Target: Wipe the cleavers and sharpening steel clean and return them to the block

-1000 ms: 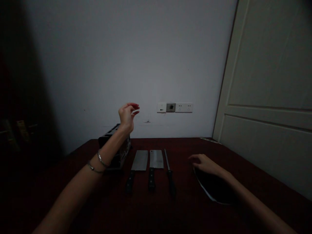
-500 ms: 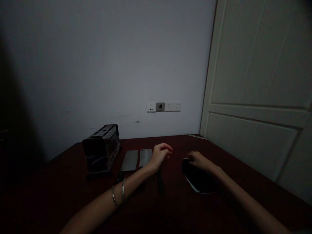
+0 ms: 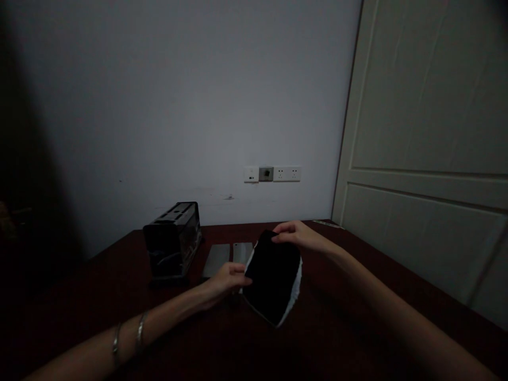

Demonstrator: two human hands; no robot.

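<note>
1. Cloth (image 3: pixel 274 275) has risen and moved left, above the surface (image 3: pixel 325 301).
2. I see fingers of my right hand (image 3: pixel 304 236) pinching its top, and of my left hand (image 3: pixel 225 280), its left edge.

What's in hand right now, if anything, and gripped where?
A black cloth with a white border: the left hand holds its left edge, the right hand its top edge.

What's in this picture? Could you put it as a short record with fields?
Left hand: holds the black cloth by its left edge
Right hand: holds its top
Cloth edging: white
Blades: two, flat on the table, partly hidden
Black stand: slotted top, left of the blades
Wall: sockets
</note>
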